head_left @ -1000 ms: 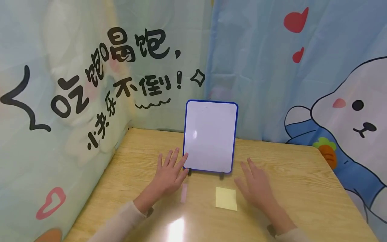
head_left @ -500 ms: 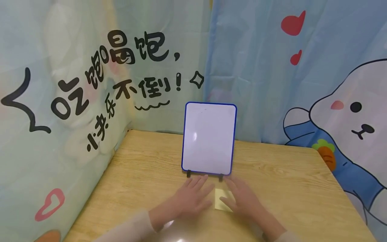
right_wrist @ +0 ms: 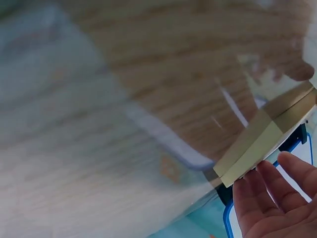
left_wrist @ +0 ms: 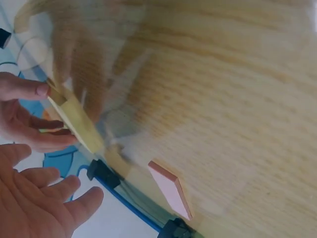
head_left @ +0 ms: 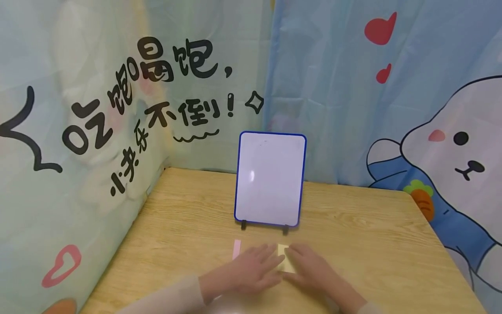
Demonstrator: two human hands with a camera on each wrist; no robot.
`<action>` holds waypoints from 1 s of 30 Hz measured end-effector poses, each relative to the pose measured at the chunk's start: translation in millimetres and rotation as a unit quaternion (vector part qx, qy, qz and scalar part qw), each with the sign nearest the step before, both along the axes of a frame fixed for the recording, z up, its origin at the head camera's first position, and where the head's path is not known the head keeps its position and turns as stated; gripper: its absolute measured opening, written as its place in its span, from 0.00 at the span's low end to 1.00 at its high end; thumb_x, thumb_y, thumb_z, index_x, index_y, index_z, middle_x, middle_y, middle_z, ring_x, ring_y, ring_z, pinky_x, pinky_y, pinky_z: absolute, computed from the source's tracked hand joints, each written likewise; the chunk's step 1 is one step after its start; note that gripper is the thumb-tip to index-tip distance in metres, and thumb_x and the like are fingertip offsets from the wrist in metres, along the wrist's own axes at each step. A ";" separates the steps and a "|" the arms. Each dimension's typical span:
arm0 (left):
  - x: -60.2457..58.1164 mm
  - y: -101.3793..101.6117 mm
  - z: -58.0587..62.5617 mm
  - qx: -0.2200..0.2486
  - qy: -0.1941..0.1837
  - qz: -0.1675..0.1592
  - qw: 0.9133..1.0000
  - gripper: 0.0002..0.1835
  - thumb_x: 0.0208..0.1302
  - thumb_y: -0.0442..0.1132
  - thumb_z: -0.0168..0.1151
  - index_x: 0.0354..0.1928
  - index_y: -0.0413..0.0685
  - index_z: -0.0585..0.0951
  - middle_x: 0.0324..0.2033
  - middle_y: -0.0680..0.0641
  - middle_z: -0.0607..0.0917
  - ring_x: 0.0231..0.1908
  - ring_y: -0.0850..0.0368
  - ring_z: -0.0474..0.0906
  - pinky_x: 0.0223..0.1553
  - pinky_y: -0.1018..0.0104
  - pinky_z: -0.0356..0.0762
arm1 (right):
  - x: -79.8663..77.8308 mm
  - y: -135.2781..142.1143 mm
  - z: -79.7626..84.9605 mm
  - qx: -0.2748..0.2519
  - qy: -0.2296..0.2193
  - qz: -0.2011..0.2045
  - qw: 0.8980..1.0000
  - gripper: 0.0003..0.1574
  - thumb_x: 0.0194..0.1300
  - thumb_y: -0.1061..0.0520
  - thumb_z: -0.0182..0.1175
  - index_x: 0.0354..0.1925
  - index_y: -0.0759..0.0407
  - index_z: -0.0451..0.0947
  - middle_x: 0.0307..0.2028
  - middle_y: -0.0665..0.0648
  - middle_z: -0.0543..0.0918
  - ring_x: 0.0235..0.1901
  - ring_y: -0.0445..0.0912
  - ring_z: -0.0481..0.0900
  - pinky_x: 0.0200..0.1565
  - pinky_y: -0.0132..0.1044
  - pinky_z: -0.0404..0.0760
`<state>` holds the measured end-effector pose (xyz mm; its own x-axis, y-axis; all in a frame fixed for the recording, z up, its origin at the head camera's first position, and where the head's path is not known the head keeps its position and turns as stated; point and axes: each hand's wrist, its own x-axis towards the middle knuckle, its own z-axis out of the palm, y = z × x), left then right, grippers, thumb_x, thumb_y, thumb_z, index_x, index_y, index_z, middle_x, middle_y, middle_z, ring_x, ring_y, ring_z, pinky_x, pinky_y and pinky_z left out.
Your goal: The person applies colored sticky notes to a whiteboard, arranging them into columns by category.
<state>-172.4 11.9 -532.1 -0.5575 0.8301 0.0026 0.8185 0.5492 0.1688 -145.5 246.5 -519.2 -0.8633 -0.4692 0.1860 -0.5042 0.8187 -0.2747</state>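
Observation:
A square yellow sticky-note pad [head_left: 288,263] lies on the table in front of the whiteboard, partly hidden by my right hand [head_left: 311,267]. In the left wrist view, the right thumb and fingers are at opposite edges of the yellow pad [left_wrist: 81,124] and hold it. The right wrist view shows the fingertips [right_wrist: 247,174] along one edge of the pad. My left hand [head_left: 255,269] is just left of the pad, its fingers extended and spread, apart from it in its wrist view. Beyond the left hand lies a narrow pink sticky-note pad [head_left: 236,248], partly covered in the head view.
A blue-framed whiteboard [head_left: 270,179] stands upright on black feet [head_left: 285,230] behind the hands. The wood-grain table [head_left: 364,244] reflects light. Printed curtains [head_left: 321,87] hang along the back and left sides.
Both hands have come inward and nearer the person, toward the yellow pad. The right hand has gone from beside the pad to over it and now holds its edges.

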 end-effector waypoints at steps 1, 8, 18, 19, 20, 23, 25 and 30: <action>0.8 0.2 -0.5 -0.005 0.005 -0.003 1.000 0.37 0.74 0.67 0.18 0.79 0.62 0.51 0.78 0.43 0.52 0.76 0.45 0.53 0.72 0.46 0.59 | -0.4 0.8 -1.3 0.004 0.001 0.003 1.000 0.41 0.61 0.37 0.65 0.58 0.66 0.77 0.56 0.67 0.80 0.56 0.60 0.78 0.58 0.56 0.77; 4.5 0.1 2.3 -0.021 0.012 -0.017 1.000 0.36 0.75 0.66 0.20 0.78 0.61 0.54 0.77 0.43 0.54 0.75 0.44 0.55 0.70 0.44 0.62 | -4.4 7.5 -7.5 0.019 0.011 0.016 1.000 0.34 0.57 0.47 0.71 0.55 0.68 0.79 0.55 0.68 0.80 0.55 0.61 0.79 0.57 0.56 0.78; 6.9 -2.2 6.8 -0.015 0.018 -0.029 0.999 0.33 0.77 0.63 0.23 0.77 0.62 0.58 0.75 0.45 0.61 0.73 0.45 0.60 0.70 0.46 0.63 | -12.2 11.8 2.2 0.003 -0.038 0.034 0.999 0.25 0.53 0.47 0.73 0.43 0.64 0.83 0.52 0.69 0.83 0.52 0.63 0.81 0.55 0.58 0.78; 6.9 -2.6 6.8 -0.016 0.021 -0.031 0.999 0.33 0.77 0.63 0.23 0.77 0.62 0.58 0.75 0.45 0.61 0.73 0.45 0.60 0.70 0.46 0.63 | -13.3 12.6 2.1 0.004 -0.039 0.036 0.999 0.25 0.52 0.47 0.74 0.41 0.63 0.84 0.52 0.68 0.83 0.51 0.63 0.81 0.55 0.58 0.79; 6.8 -2.8 6.5 -0.017 0.024 -0.033 0.999 0.33 0.77 0.63 0.22 0.77 0.62 0.58 0.75 0.45 0.61 0.73 0.46 0.60 0.70 0.46 0.63 | -14.2 13.3 2.2 0.004 -0.038 0.039 0.999 0.25 0.52 0.46 0.74 0.40 0.63 0.84 0.52 0.68 0.83 0.51 0.63 0.82 0.54 0.57 0.79; 6.4 -3.7 5.1 -0.020 0.032 -0.039 0.999 0.33 0.77 0.63 0.22 0.76 0.63 0.58 0.75 0.46 0.62 0.73 0.46 0.61 0.70 0.46 0.64 | -16.4 15.1 1.7 0.005 -0.033 0.047 0.998 0.25 0.49 0.45 0.75 0.38 0.62 0.84 0.50 0.68 0.84 0.49 0.62 0.83 0.52 0.57 0.80; 6.3 -4.2 4.4 -0.021 0.036 -0.041 0.998 0.33 0.77 0.63 0.22 0.76 0.63 0.58 0.75 0.46 0.62 0.73 0.47 0.61 0.70 0.47 0.64 | -17.2 16.0 1.3 0.004 -0.029 0.053 0.998 0.25 0.49 0.44 0.75 0.36 0.62 0.84 0.50 0.68 0.84 0.48 0.62 0.83 0.51 0.56 0.81; 6.9 -5.6 4.8 -0.022 0.055 -0.062 0.996 0.32 0.78 0.62 0.24 0.75 0.62 0.62 0.74 0.48 0.65 0.72 0.48 0.63 0.69 0.48 0.65 | -18.9 18.2 1.4 -0.005 -0.013 0.071 0.997 0.21 0.51 0.45 0.74 0.33 0.61 0.85 0.48 0.67 0.86 0.46 0.60 0.84 0.50 0.55 0.82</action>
